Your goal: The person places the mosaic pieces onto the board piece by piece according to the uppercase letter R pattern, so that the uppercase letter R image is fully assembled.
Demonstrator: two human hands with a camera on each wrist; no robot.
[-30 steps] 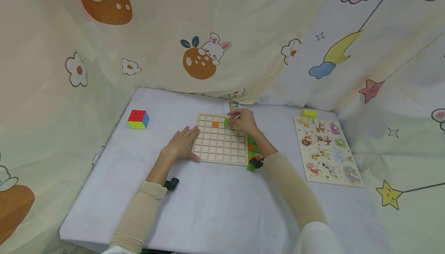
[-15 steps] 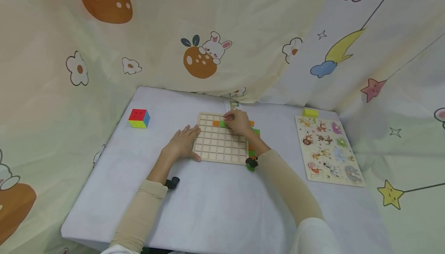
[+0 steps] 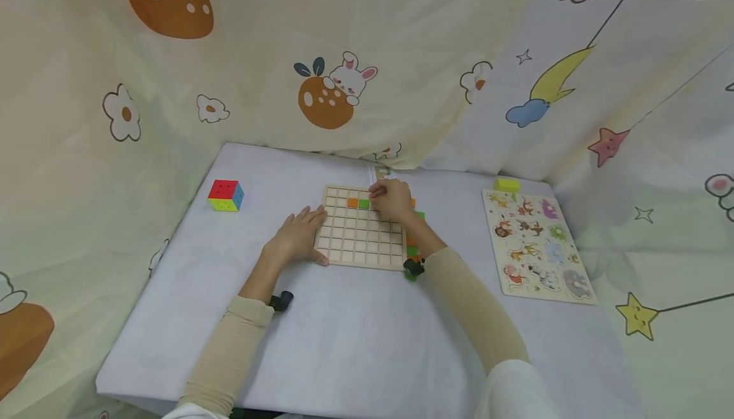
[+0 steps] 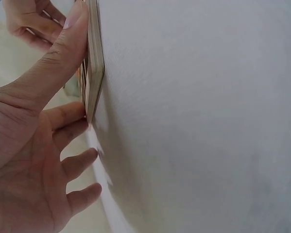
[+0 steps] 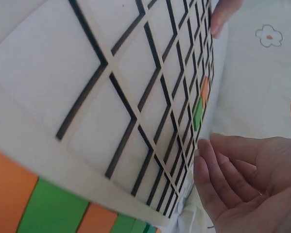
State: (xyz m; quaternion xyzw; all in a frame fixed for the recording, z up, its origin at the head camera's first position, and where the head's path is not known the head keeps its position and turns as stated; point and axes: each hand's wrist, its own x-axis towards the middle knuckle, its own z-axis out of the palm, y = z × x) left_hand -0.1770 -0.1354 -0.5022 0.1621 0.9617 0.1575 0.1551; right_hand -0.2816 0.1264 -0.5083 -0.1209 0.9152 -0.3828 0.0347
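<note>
White cloth-covered surface (image 3: 344, 336): pale wooden grid board (image 3: 358, 238), square-celled, lies toward the far edge. Left hand (image 3: 295, 235): fingers spread, thumb at board's near-left corner; firm bracing suits this step. Right hand (image 3: 392, 201): fingertips together; cannot tell if pinching anything. Flat, square orange tile (image 3: 352, 203) and green tile (image 3: 364, 204) occupy adjoining cells; level lowering should avoid catching.

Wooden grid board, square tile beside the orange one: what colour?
Square tile: green, clearest in the head view.

green tile (image 3: 364, 204) now out from under the right hand (image 3: 392, 201), showing whole beside orange tile (image 3: 352, 203)
</note>
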